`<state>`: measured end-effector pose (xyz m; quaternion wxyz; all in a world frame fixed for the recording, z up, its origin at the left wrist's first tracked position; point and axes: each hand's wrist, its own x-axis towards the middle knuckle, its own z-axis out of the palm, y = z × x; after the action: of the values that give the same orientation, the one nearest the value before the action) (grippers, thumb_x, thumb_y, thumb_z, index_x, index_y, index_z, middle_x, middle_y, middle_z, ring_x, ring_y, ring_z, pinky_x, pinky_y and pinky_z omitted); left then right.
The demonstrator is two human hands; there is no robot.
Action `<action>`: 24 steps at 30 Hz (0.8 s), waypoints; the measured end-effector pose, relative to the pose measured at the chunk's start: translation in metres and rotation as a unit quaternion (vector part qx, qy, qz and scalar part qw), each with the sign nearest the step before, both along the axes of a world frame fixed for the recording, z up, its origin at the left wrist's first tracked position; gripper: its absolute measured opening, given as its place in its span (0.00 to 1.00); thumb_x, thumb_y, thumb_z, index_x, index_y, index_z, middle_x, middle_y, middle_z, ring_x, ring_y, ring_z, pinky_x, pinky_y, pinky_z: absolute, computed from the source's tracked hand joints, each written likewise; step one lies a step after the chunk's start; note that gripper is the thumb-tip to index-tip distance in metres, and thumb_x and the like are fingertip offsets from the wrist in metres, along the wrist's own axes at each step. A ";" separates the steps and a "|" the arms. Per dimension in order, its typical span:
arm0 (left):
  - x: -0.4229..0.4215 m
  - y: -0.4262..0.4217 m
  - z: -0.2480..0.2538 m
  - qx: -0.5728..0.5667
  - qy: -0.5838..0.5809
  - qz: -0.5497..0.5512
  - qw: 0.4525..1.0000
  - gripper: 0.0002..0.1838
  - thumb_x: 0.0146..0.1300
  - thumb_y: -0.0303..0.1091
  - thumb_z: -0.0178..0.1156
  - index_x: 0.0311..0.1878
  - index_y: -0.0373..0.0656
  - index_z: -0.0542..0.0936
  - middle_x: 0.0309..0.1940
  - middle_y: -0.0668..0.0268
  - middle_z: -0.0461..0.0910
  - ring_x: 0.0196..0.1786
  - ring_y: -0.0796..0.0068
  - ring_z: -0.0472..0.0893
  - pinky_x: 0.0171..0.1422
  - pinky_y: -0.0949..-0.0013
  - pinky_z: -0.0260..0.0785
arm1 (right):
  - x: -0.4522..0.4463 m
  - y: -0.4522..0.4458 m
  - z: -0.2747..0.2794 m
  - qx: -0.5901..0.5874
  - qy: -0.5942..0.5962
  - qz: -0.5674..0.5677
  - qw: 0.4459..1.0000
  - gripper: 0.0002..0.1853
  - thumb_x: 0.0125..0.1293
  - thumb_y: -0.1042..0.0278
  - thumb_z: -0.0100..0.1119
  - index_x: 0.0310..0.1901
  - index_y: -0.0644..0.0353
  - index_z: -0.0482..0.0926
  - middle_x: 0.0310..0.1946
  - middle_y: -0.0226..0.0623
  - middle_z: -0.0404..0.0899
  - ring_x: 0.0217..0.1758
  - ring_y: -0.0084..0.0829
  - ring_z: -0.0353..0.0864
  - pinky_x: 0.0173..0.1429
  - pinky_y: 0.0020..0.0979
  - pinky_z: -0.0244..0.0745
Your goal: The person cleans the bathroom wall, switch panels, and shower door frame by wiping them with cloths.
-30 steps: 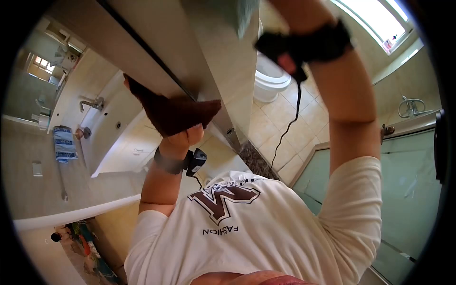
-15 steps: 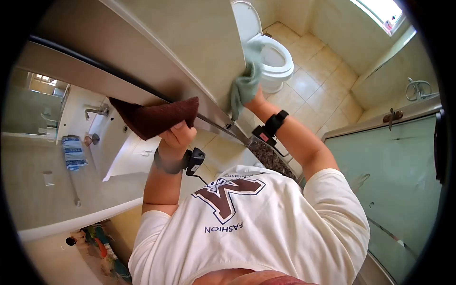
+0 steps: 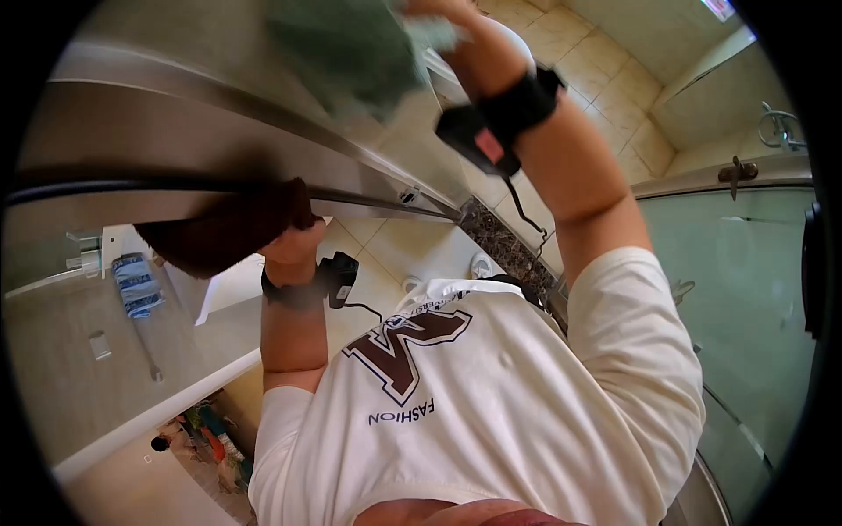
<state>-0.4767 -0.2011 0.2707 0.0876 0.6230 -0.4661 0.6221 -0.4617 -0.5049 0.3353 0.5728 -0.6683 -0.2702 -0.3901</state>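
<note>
In the head view my left hand [image 3: 294, 244] is closed on a dark brown cloth [image 3: 232, 230]. The cloth hangs beside the brown metal frame [image 3: 132, 131]; whether it touches it I cannot tell. At the top edge my right hand [image 3: 443, 16], smeared by motion and partly cut off, grips a green cloth [image 3: 351, 57]. This cloth is blurred and spread in front of the pale door panel [image 3: 210, 39]. Both wrists wear black straps with small boxes and cables.
On the left, a blue-and-white towel [image 3: 138, 285] hangs near a white washbasin [image 3: 237, 285]. A dark stone threshold [image 3: 500, 232] crosses the floor by my shoes. To the right stands a frosted glass door [image 3: 745, 289] with a handle [image 3: 737, 172]. A white toilet is partly hidden behind my right arm.
My right hand has swung up and left with the green cloth, from beside the toilet to across the panel. My left hand has moved slightly left with the brown cloth. The view has shifted.
</note>
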 end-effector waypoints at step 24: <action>0.022 -0.008 0.013 -0.126 0.222 -0.180 0.950 0.28 0.70 0.45 0.33 0.66 0.34 0.51 0.63 0.45 0.57 0.66 0.52 0.62 0.71 0.54 0.56 | -0.081 0.122 -0.235 0.460 0.396 -0.038 0.794 0.30 0.63 0.37 0.52 0.58 0.52 0.71 0.58 0.37 0.69 0.63 0.35 0.64 0.69 0.40 0.56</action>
<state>-0.4545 -0.2093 0.2832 0.3769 0.6351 -0.4572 0.4956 -0.5426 -0.3827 0.1000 0.8544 -0.4319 0.2171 -0.1905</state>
